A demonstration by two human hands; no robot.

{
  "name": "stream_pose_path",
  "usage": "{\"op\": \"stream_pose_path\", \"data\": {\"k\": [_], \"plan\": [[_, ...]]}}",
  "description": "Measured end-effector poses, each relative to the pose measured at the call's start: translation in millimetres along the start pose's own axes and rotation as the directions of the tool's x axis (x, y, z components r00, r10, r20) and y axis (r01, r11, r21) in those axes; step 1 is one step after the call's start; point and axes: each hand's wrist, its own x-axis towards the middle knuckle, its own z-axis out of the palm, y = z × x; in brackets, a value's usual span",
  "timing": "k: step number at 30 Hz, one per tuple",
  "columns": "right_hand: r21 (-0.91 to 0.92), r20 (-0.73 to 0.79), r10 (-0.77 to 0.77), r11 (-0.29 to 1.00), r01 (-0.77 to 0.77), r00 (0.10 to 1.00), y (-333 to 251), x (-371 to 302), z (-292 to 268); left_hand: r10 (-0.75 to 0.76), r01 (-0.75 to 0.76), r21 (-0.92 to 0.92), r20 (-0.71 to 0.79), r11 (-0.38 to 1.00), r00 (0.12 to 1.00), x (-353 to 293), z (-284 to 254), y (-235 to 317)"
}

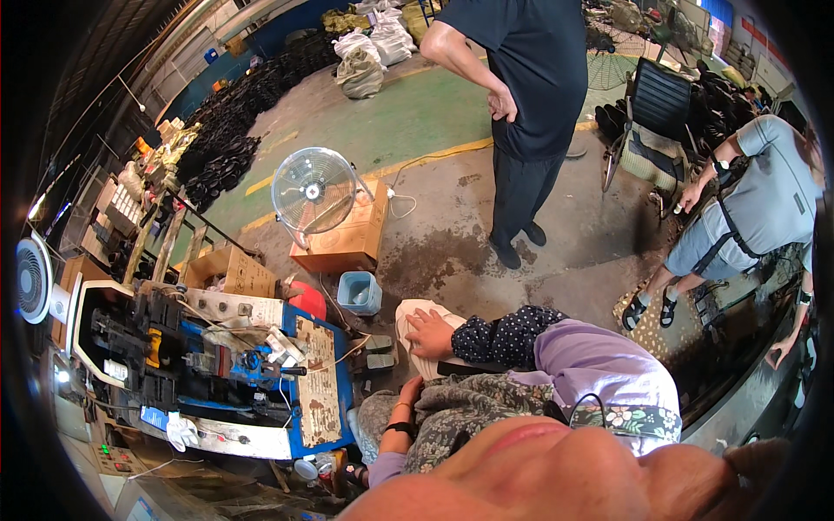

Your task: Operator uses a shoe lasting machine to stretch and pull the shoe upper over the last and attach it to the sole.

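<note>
A pale beige, soft-looking piece [427, 368] lies at my lap; its exact kind is unclear. My right hand [430, 334], in a dark polka-dot sleeve cover, rests flat on top with its fingers spread. Just below it is my left hand [407, 399], with a bracelet and a black wristband, at the lower edge of the same piece. The left fingertips are partly hidden, so I cannot make out a grip. Floral fabric [469, 401] covers my body and lap.
To the left stands a blue-and-white machine [252, 365] with a white glove [181, 430] on it. Beyond are a blue bin [360, 293], a red container [308, 301] and a fan [314, 190] on a cardboard box [347, 239]. Two people [539, 87] stand nearby; a chair [653, 130] is behind.
</note>
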Motion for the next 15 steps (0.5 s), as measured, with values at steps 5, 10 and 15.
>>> {"op": "stream_pose_path", "data": {"k": [5,10,15], "plan": [[0.004,-0.011,0.0,1.0,0.0,1.0,-0.6,-0.8,-0.1,0.07,-0.071,0.103,0.015,0.992,0.997,2.4,-1.8,-2.8],[-0.016,0.012,0.015,1.0,-0.015,1.0,0.5,0.2,1.1,0.065,-0.065,0.027,0.02,0.998,0.998,-8.0,6.8,5.6],[0.009,-0.017,0.005,1.0,-0.004,1.0,0.1,1.1,0.8,0.071,-0.068,0.134,-0.025,0.989,0.997,-23.5,18.0,17.5]]}}
